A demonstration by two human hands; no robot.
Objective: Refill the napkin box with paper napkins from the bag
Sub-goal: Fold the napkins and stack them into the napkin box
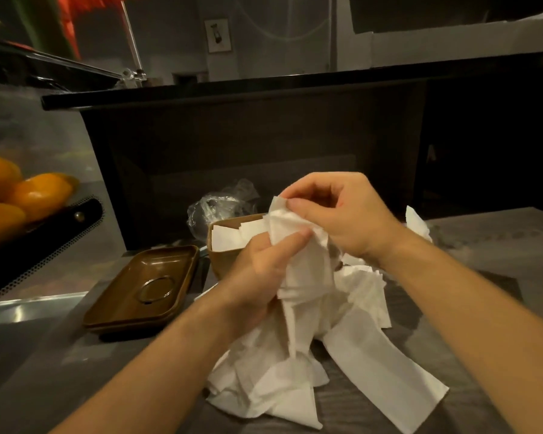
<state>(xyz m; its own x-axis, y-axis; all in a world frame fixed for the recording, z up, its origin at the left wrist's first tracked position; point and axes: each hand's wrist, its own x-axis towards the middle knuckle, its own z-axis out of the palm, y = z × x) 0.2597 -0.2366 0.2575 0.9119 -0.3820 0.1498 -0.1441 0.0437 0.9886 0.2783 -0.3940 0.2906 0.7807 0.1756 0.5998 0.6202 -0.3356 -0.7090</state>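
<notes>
**Both hands work a bunch of napkins above the box**

Loose white napkins [298, 380] lie nearest the viewer, heaped and crumpled on the grey worktop [76, 371] at 6 o'clock, with one long folded strip trailing out toward 5 o'clock. Largest of all behind them is the dark counter front [248, 145] that fills the middle of the view, topped by a black ledge. At 9 o'clock a black perforated basket [44, 233] holds several oranges [35, 192].

Left of centre a brown lid [145, 286] lies upside down on the worktop, a metal ring showing in its hollow. Just beside it, toward 12 o'clock from the heap, stands the brown napkin box [221, 255], open at the top, with flat white napkins already showing inside. Behind the box, touching or nearly touching its far side, sits the crumpled clear plastic bag [223, 203].

A bunch of napkins [298, 255] is held upright over the near right corner of the box, its lower end hanging into the heap. The left hand [261, 270] grips the bunch round its middle, thumb pressed along the front. The right hand [336, 214] pinches the top edge between thumb and forefinger, its other fingers curled. A further scrap of white paper [416, 220] lies at 3 o'clock behind the right wrist.
</notes>
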